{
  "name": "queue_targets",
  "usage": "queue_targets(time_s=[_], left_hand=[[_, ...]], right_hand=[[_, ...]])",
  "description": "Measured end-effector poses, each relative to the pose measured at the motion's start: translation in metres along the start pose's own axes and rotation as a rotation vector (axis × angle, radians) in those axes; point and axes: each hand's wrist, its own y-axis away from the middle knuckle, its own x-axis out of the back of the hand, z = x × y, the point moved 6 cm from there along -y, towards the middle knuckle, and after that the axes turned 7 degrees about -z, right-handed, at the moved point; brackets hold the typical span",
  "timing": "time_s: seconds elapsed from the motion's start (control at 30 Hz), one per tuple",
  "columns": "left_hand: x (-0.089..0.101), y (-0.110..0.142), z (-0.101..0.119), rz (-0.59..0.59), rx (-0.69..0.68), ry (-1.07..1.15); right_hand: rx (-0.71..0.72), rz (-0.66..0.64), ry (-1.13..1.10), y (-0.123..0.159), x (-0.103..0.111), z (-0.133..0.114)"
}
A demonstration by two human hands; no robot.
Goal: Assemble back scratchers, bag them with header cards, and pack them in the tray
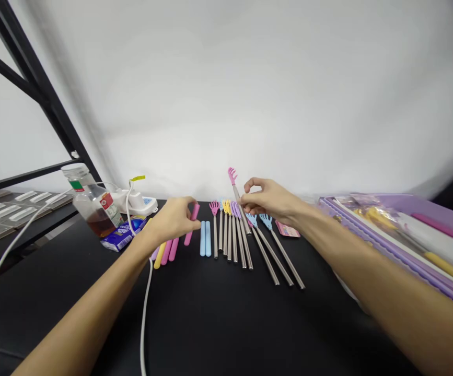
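Observation:
My left hand [175, 219] is closed on a pink handle sleeve [192, 224], tilted above the black table. Between the thumb and fingertips of my right hand [263, 198] is the metal rod of a back scratcher [236, 194]; its pink claw points up toward the wall. Below, several back scratchers [230, 240] with pink, yellow, purple and blue claws lie side by side. Three blue-clawed ones [283, 253] fan out at the right. Two light blue handle sleeves [205, 238] lie between my hands. Pink and yellow sleeves [166, 253] lie partly under my left hand.
A bottle of brown liquid [95, 203], a blue packet [120, 236] and a white power strip [143, 206] stand at the left. A white cable [144, 313] crosses the table [226, 324]. At the right is a purple bin [418, 201] with bagged items. A pink card [288, 228] lies near my right wrist.

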Motion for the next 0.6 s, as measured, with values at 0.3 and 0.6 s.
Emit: queue_targets(time_s=[0.3, 0.6], left_hand=[[-0.01, 0.029, 0.021, 0.137, 0.003, -0.24], [-0.055, 0.038, 0.002, 0.174, 0.03, -0.244]], right_hand=[[0.048, 0.127, -0.374, 0.041, 0.036, 0.008], [-0.025, 0.063, -0.385, 0.049, 0.018, 0.03]])
